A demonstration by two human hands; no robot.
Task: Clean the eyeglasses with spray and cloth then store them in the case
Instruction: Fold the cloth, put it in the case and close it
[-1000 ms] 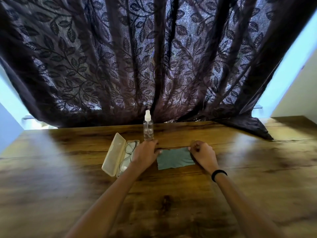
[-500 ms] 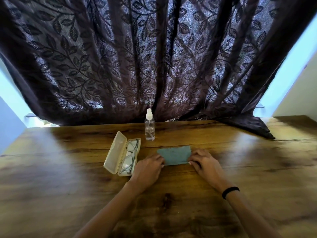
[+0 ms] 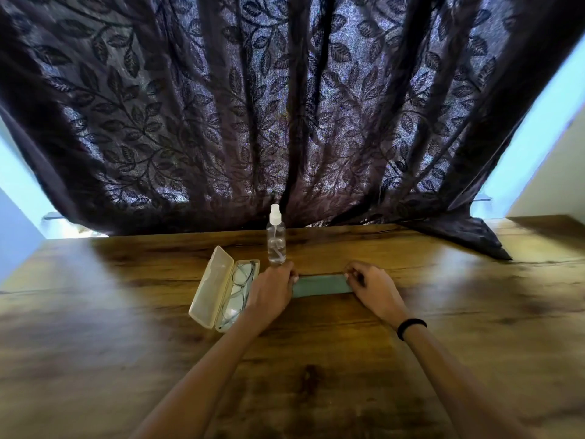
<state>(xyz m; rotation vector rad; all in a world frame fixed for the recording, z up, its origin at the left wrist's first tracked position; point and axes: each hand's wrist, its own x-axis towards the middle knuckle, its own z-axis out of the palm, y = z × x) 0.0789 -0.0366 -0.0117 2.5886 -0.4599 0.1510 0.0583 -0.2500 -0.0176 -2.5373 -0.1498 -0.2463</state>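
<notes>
A grey-green cloth [image 3: 321,285] lies folded into a narrow strip on the wooden table [image 3: 126,359]. My left hand [image 3: 272,291] pinches its left end and my right hand [image 3: 373,288] pinches its right end. Left of my left hand, a cream eyeglass case [image 3: 210,285] lies open with the eyeglasses [image 3: 239,289] inside its tray. A clear spray bottle [image 3: 276,240] with a white nozzle stands upright just behind my left hand.
A dark leaf-patterned curtain [image 3: 285,106] hangs along the table's far edge, and its corner drapes onto the table at the back right [image 3: 468,236]. Bare wood stretches to both sides and toward me.
The cloth went from a flat square to a narrow strip as both hands folded it. My hands moved back toward the bottle after dipping nearer to me.
</notes>
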